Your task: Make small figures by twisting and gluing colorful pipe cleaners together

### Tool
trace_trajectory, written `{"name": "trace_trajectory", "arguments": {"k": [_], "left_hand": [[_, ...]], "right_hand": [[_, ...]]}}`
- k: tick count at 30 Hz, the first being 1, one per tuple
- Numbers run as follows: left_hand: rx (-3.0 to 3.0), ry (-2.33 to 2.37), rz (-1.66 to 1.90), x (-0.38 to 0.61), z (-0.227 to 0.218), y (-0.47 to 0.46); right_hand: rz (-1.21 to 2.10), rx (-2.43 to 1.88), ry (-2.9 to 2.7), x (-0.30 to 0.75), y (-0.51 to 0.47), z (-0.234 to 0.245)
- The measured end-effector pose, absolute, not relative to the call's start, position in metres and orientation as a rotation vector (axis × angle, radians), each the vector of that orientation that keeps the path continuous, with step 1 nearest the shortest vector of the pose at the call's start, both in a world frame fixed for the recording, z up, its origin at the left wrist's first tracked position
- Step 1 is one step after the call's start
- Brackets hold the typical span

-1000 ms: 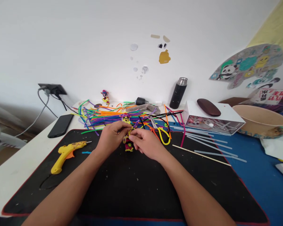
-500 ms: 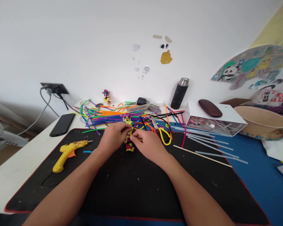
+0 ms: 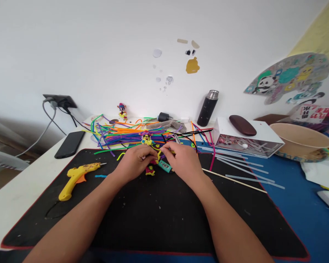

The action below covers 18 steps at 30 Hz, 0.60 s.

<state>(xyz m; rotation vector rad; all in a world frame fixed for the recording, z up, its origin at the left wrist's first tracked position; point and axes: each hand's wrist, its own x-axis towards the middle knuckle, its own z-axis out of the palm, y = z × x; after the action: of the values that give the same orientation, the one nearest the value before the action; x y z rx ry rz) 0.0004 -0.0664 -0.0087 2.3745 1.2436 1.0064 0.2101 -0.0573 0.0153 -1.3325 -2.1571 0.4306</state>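
A colourful doll point(image 3: 146, 138) made of pipe cleaners, with a purple-pink headpiece and a yellow body, lies on the mat in front of me. My left hand point(image 3: 135, 161) covers its middle, thumb and fingers pinched together; its red and green lower end shows below them. Between my hands runs a short yellow pipe cleaner point(image 3: 158, 155). The fingertips of my right hand point(image 3: 185, 159) are closed on its upper end. Partly under my right hand is a small teal box or packet point(image 3: 165, 166).
Behind lies a heap of coloured pipe cleaners point(image 3: 126, 137). A yellow glue gun point(image 3: 78, 177) and a phone point(image 3: 70, 145) are on the left. Glue sticks point(image 3: 246, 166), a wooden stick point(image 3: 235, 180), a white box point(image 3: 263, 133) and a black flask point(image 3: 207, 109) stand or lie right.
My right hand has shifted up and right, away from my left, drawing out the yellow strand. The teal item now shows, while the scissors' yellow handle is hidden behind my right hand.
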Motion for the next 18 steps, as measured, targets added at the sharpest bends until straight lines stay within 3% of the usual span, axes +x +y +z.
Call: {"name": "trace_trajectory", "arguments": {"k": [5,12,18], "left_hand": [[2.271,1.137,1.086,0.004,-0.004,-0.072],[2.263,1.065,1.148,0.008,0.005,-0.079],[2.259,1.126,1.115,0.005,0.002,-0.076]], "right_hand": [[0.614,-1.317,-2.046,0.218,-0.051,0.016],[1.187,-1.135,-1.795,0.221,-0.049,0.017],[1.193,-1.175,-1.760,0.218,-0.050,0.015]]}}
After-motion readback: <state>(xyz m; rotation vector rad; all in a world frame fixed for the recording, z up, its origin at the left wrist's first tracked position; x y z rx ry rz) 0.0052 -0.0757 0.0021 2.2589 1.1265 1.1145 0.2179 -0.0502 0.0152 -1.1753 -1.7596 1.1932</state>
